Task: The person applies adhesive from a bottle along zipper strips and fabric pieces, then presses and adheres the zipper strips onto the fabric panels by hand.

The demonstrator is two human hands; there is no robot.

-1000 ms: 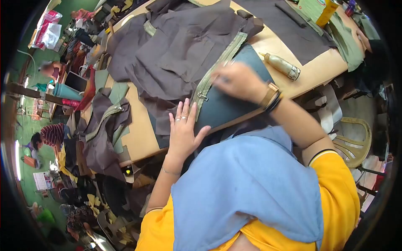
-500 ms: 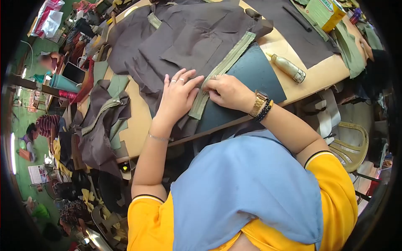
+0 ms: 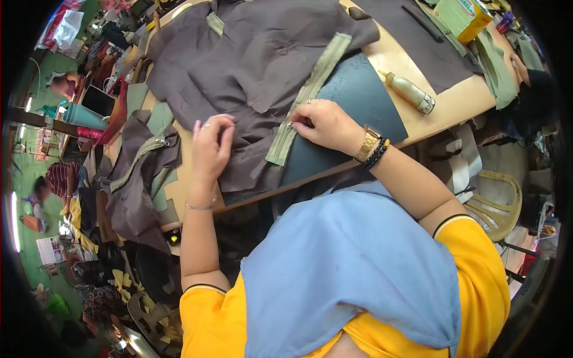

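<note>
A long olive-green zipper [image 3: 316,77] lies slantwise along the edge of dark brown fabric [image 3: 239,65]. My right hand [image 3: 328,128] is closed at the zipper's lower part, with thumb and finger pinching a small metal zipper slider [image 3: 290,125]. Under that wrist and zipper is a dark flat board [image 3: 364,101]. My left hand [image 3: 212,146] hovers at the fabric's left edge, its fingers loosely bent and the thumb apart, with nothing visible in it.
A glue bottle [image 3: 412,94] lies on the table [image 3: 439,110] to the right. A yellow-green box [image 3: 462,21] stands at the far right. More brown fabric with a zipper [image 3: 140,161] hangs over the left side. A plastic chair [image 3: 495,206] and other people are around.
My left hand has lifted off the fabric beside the zipper and moved left, its fingers bending. My right hand stays at the slider. The brown fabric has shifted slightly left.
</note>
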